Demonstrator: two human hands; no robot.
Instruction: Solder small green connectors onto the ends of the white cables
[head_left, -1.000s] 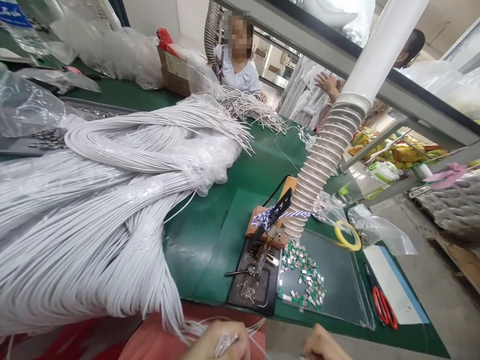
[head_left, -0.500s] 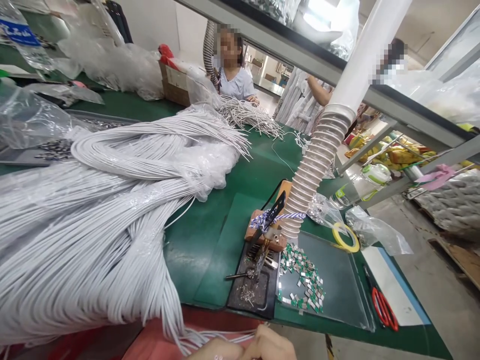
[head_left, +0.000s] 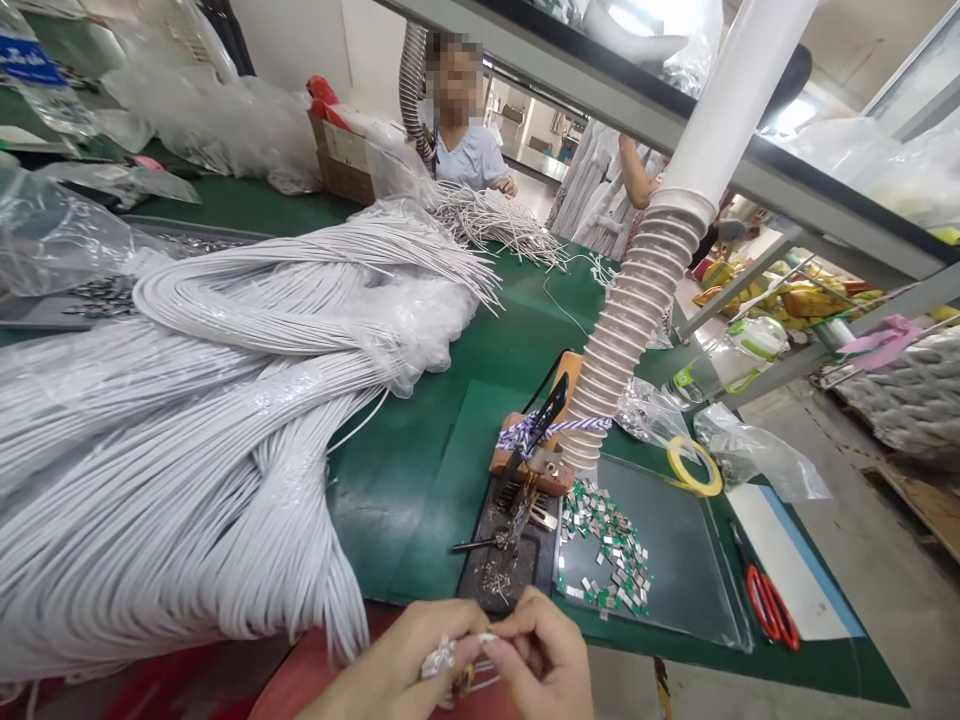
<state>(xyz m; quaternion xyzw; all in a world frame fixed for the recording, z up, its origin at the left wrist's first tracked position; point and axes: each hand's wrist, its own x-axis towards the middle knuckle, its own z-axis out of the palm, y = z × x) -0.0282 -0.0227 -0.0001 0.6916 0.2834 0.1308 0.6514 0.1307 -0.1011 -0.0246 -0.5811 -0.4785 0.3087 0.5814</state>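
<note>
At the bottom edge, my left hand [head_left: 401, 660] pinches the stripped ends of a few white cables [head_left: 442, 660]. My right hand [head_left: 544, 655] meets it from the right, fingers closed on the same cable tips. A huge bundle of white cables [head_left: 187, 400] covers the left of the green table [head_left: 420, 470], its ends hanging over the near edge beside my left hand. Beyond my hands lie a black tray [head_left: 506, 560] with a soldering fixture and a scatter of small green circuit boards [head_left: 607, 550].
A ribbed extraction hose [head_left: 630, 330] drops onto the fixture. Yellow tape roll [head_left: 694, 467] and red scissors [head_left: 769, 605] lie to the right. A person [head_left: 469, 140] sits at the far end with more cables. Plastic bags crowd the far left.
Both hands rose into view from the bottom edge and came together on the cable ends. The camera tilted slightly down.
</note>
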